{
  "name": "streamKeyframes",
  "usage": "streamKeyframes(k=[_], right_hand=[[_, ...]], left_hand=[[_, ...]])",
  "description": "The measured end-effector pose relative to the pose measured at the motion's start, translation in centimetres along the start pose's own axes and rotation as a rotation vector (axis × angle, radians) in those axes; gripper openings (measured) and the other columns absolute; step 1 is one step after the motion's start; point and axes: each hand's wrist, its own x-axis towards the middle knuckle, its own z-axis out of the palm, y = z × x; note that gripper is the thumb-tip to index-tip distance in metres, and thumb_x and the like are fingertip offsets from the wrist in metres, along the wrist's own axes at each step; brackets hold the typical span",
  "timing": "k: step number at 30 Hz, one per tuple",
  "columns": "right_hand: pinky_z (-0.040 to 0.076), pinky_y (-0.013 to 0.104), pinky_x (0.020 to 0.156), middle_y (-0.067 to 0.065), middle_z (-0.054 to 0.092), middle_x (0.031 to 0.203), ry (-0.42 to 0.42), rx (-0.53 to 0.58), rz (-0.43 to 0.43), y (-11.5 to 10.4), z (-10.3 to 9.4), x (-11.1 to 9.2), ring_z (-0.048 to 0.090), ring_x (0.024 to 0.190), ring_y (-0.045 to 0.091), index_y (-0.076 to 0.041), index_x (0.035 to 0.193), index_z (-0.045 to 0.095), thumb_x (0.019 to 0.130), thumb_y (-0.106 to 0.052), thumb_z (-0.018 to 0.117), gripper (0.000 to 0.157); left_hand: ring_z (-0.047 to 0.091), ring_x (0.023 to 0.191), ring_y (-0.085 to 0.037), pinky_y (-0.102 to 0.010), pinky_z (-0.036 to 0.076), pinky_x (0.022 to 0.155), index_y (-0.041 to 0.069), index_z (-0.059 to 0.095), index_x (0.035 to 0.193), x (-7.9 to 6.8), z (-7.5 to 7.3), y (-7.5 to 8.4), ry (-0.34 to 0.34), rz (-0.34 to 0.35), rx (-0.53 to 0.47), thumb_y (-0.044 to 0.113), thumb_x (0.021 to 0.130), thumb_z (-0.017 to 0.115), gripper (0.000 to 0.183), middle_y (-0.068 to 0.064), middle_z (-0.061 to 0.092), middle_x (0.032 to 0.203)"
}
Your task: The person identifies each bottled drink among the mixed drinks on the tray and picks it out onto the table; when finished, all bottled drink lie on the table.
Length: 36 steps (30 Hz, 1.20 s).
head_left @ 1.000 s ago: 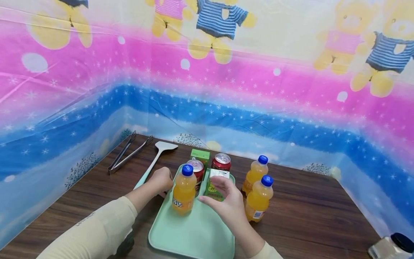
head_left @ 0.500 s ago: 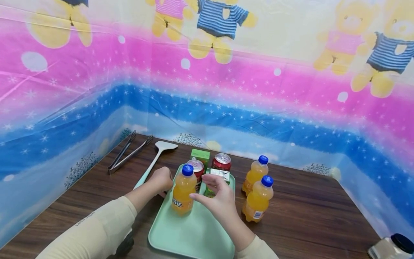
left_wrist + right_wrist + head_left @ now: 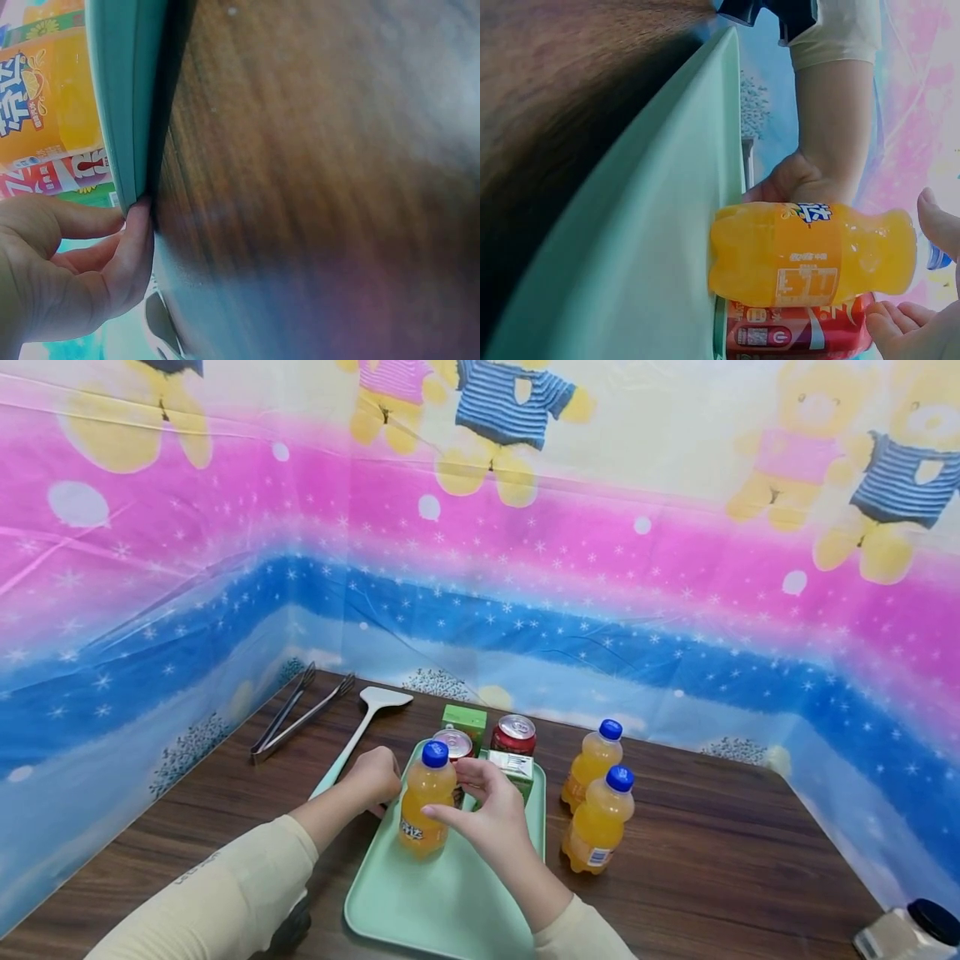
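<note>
With thumb and finger, my left hand (image 3: pixel 372 781) pinches the left rim of the mint-green tray (image 3: pixel 131 112). On the tray stands an orange soda bottle (image 3: pixel 426 810) with a blue cap, upright. My right hand (image 3: pixel 491 814) is beside this bottle on its right, thumb and fingers spread apart around its upper part. In the right wrist view, a gap shows between the thumb and the bottle (image 3: pixel 810 251). Behind the bottle, a red soda can (image 3: pixel 802 330) stands on the tray, partly hidden. A green drink carton (image 3: pixel 517 772) stands at the tray's right, partly covered by my right hand.
Another red can (image 3: pixel 514 735) and green carton (image 3: pixel 465 720) stand at the back. Two more orange soda bottles (image 3: pixel 600 822) are right of the tray. Metal tongs (image 3: pixel 300 718) and a white spatula (image 3: pixel 371 714) lie at left. A black-lidded jar (image 3: pixel 903 931) is at far right.
My right hand has moved left from in front of the green carton to the orange soda bottle's side. The left hand and the bottles have stayed in place.
</note>
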Motion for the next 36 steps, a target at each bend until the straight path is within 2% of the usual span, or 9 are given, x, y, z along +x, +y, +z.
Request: streamKeyframes(k=[11,18,25,36], right_hand=[[0.05,0.035,0.092,0.006,0.061,0.11,-0.018,0.015,0.042,-0.1,1.1,0.5,0.059,0.103,0.02,-0.004,0.12,0.055,0.068,-0.026,0.085,0.064],[0.052,0.032,0.088,0.003,0.061,0.108,0.002,-0.035,0.057,-0.3,1.4,0.7,0.06,0.099,0.017,-0.005,0.12,0.056,0.065,-0.029,0.086,0.066],[0.054,0.031,0.084,0.002,0.062,0.103,0.003,-0.061,0.032,0.0,1.7,0.9,0.061,0.095,0.017,-0.005,0.117,0.057,0.066,-0.029,0.085,0.062],[0.055,0.03,0.082,0.002,0.062,0.1,0.014,-0.026,0.019,-0.1,1.6,0.8,0.061,0.091,0.016,-0.005,0.113,0.058,0.068,-0.025,0.084,0.056]], left_hand=[[0.062,0.058,-0.022,-0.032,0.056,0.044,-0.003,0.063,0.078,-0.1,0.1,-0.1,0.012,0.005,-0.009,-0.008,0.075,0.058,0.007,-0.012,0.057,0.077],[0.062,0.056,-0.022,-0.032,0.056,0.044,-0.002,0.063,0.075,-0.2,0.1,-0.1,0.018,0.012,-0.014,-0.009,0.075,0.057,0.009,-0.013,0.057,0.077],[0.062,0.055,-0.022,-0.032,0.056,0.045,-0.002,0.062,0.074,-0.2,0.1,-0.1,0.014,0.027,-0.015,-0.009,0.075,0.056,0.009,-0.013,0.057,0.077],[0.061,0.059,-0.022,-0.031,0.056,0.044,-0.002,0.062,0.077,-0.1,0.0,0.0,0.002,-0.012,-0.022,-0.01,0.075,0.057,0.01,-0.012,0.057,0.08]])
